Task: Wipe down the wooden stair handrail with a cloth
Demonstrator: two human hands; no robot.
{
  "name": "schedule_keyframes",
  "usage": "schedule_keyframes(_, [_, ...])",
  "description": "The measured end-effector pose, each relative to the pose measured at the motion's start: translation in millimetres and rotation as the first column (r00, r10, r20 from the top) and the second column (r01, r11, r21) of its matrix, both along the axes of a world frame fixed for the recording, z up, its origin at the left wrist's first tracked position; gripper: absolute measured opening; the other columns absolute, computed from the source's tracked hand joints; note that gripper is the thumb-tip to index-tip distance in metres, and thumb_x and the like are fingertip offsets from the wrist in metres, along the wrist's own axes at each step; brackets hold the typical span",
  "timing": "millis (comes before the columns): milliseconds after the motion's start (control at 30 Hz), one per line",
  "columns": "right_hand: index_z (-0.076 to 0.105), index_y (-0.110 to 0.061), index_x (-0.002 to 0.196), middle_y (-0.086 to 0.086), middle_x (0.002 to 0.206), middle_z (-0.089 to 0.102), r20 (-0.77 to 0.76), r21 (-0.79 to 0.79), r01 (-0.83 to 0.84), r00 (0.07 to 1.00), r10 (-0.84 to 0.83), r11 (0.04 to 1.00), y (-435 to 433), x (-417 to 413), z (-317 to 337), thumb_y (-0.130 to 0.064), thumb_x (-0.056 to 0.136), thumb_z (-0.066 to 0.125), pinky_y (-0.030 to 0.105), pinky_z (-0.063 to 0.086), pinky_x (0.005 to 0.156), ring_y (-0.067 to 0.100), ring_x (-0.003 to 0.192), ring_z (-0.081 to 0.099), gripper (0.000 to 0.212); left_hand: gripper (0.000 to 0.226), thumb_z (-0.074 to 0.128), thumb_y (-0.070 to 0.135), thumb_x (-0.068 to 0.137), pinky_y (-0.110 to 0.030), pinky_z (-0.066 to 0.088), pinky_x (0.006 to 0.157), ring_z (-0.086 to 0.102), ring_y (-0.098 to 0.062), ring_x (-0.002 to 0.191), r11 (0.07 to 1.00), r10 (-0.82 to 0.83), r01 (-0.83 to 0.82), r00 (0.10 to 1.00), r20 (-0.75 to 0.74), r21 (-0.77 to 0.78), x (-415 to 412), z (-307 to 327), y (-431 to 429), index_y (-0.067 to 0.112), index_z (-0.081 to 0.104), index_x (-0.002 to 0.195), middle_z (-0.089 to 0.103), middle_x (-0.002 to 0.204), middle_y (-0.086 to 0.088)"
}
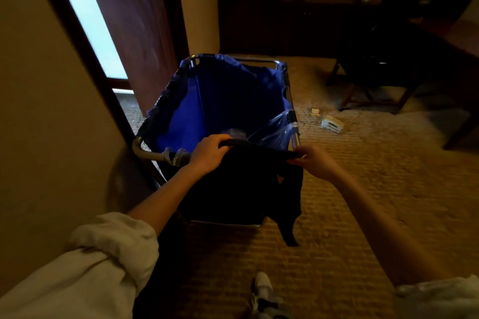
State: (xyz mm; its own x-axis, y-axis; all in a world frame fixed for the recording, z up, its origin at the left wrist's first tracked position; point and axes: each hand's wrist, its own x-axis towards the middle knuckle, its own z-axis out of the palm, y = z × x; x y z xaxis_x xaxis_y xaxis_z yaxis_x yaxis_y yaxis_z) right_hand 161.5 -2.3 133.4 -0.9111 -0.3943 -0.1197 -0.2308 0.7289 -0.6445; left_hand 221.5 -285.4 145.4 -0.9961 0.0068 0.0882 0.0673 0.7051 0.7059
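blue cart bag (207,101), hands hold dark cloth (241,189)

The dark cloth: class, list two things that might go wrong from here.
1. The dark cloth, held between left hand and right hand, hangs low; its tail could drag on the carpet or snag the cart rail.
2. The white box lying on the carpet could trip someone.
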Motion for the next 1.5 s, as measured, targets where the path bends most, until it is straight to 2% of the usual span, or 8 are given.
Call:
schedule_keyframes(300, [0.070, -0.017, 0.104, 0.002, 0.101, 0.070, 0.083, 0.170, -0.161, 0.985, 0.149, 0.972, 21, -116, -37, -0.013, 0.092, 0.061, 0.039, 0.051, 0.085, 0.020, 0.096, 0.063, 0.015, 0.015, 0.054, 0.015, 0.094, -0.029, 0.040, 0.068, 0.059, -0.018, 0.084, 0.995, 0.087, -0.081, 0.989, 0.123, -0.054, -106, -26, -2, 0.023, 0.066, 0.091, 0.064, 0.086, 0.001])
schedule_keyframes(533, [0.064, -0.002, 0.087, 0.001, 0.068, 0.054, 0.055, -0.022, -0.100, 0.993, 0.101, 0.995, 10, -187, -31, -0.017, 0.099, 0.052, 0.024, 0.034, 0.057, 0.010, 0.059, 0.046, 0.023, 0.015, 0.055, 0.014, 0.093, -0.039, 0.046, 0.072, 0.061, -0.023, 0.083, 0.975, 0.223, -0.222, 0.955, 0.197, -0.030, -160, -49, -22, 0.022, 0.068, 0.089, 0.068, 0.088, -0.006])
schedule_keyframes(700, [0.063, 0.005, 0.085, 0.004, 0.065, 0.052, 0.056, -0.141, -0.013, 0.998, 0.021, 0.990, -14, -235, -30, -0.015, 0.099, 0.052, 0.028, 0.031, 0.056, 0.012, 0.058, 0.045, 0.026, 0.016, 0.053, 0.018, 0.095, -0.031, 0.044, 0.064, 0.059, -0.018, 0.076, 0.956, 0.286, -0.294, 0.935, 0.208, 0.010, -207, -49, -37, 0.021, 0.069, 0.096, 0.064, 0.079, 0.003])
schedule_keyframes(900, [0.068, 0.001, 0.103, 0.007, 0.090, 0.062, 0.101, -0.172, 0.095, 0.992, -0.078, 0.981, -36, -272, -67, -0.011, 0.094, 0.060, 0.029, 0.042, 0.076, 0.018, 0.085, 0.057, 0.017, 0.025, 0.054, 0.016, 0.096, -0.035, 0.047, 0.086, 0.059, -0.026, 0.107, 0.912, 0.403, -0.409, 0.887, 0.225, -0.020, -234, -80, -44, 0.013, 0.065, 0.118, 0.065, 0.118, -0.008])
schedule_keyframes(1033, [0.067, -0.004, 0.112, 0.008, 0.099, 0.067, 0.216, -0.069, 0.142, 0.969, -0.124, 0.987, -46, -265, -106, -0.008, 0.091, 0.063, 0.012, 0.041, 0.065, 0.016, 0.090, 0.059, 0.021, 0.036, 0.058, 0.010, 0.091, -0.037, 0.046, 0.091, 0.057, -0.030, 0.113, 0.941, 0.330, -0.335, 0.888, 0.321, -0.041, -229, -119, -38, 0.011, 0.056, 0.127, 0.061, 0.124, -0.014])
schedule_keyframes(1200, [0.066, -0.004, 0.116, 0.015, 0.114, 0.069, 0.247, 0.051, 0.047, 0.967, -0.058, 0.998, -60, -228, -152, -0.008, 0.087, 0.067, 0.034, 0.047, 0.093, 0.028, 0.107, 0.064, 0.029, 0.048, 0.064, 0.019, 0.090, -0.035, 0.039, 0.100, 0.050, -0.032, 0.122, 0.990, 0.075, -0.008, 0.879, 0.471, -0.142, -206, -152, -11, 0.011, 0.050, 0.136, 0.050, 0.133, -0.018])
schedule_keyframes(1367, [0.070, -0.009, 0.102, 0.017, 0.107, 0.069, 0.312, 0.276, -0.250, 0.937, 0.160, 0.928, -72, -182, -178, -0.041, 0.101, 0.044, 0.038, 0.045, 0.080, 0.034, 0.101, 0.063, 0.041, 0.032, 0.044, 0.036, 0.100, -0.037, 0.043, 0.092, 0.060, -0.024, 0.105, 0.905, -0.108, 0.278, 0.882, 0.458, -0.322, -175, -166, 17, 0.022, 0.067, 0.116, 0.064, 0.116, -0.007])
schedule_keyframes(1500, [0.066, -0.005, 0.087, 0.019, 0.097, 0.068, 0.313, 0.338, -0.229, 0.942, 0.120, 0.913, -70, -167, -184, -0.050, 0.102, 0.032, 0.041, 0.043, 0.075, 0.036, 0.093, 0.063, 0.058, 0.039, 0.034, 0.035, 0.103, -0.033, 0.039, 0.086, 0.063, -0.025, 0.094, 0.868, -0.068, 0.268, 0.899, 0.433, -0.419, -168, -162, 24, 0.018, 0.069, 0.107, 0.070, 0.103, -0.009])
